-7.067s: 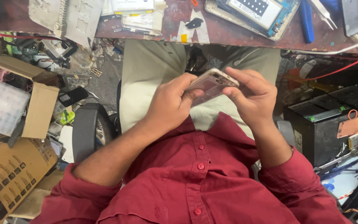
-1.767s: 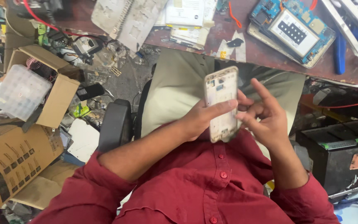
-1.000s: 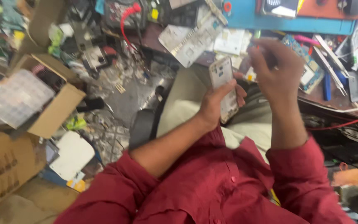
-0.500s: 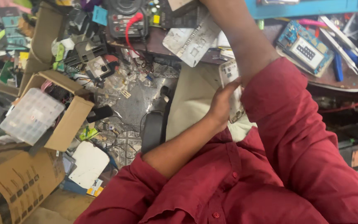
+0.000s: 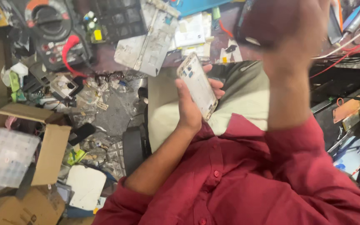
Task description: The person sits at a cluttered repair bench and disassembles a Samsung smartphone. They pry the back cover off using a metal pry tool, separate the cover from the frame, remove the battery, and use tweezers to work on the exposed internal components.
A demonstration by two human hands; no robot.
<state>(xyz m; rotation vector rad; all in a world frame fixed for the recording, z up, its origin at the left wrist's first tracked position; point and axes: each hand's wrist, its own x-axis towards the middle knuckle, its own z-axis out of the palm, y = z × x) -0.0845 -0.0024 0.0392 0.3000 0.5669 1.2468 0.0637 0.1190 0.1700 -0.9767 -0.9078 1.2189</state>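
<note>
Left hand (image 5: 190, 112) grips a white phone shell (image 5: 197, 85) upright over the lap — inner side facing up for viewing; right hand (image 5: 282, 25) (blurred, grip unclear) reaches to the cluttered surface (image 5: 105, 62).

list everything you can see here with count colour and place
phone: 1, white and gold, held over the lap
multimeter: 1, dark with orange, top left
red lead: 1, red, beside the multimeter
metal plate: 1, grey, top centre on the bench
cardboard box: 1, brown, left on the floor
plastic organiser: 1, clear, inside the box
shirt: 1, dark red, bottom
left hand: 1, gripping the phone
right hand: 1, blurred, raised at top right, whether it holds anything unclear
</note>
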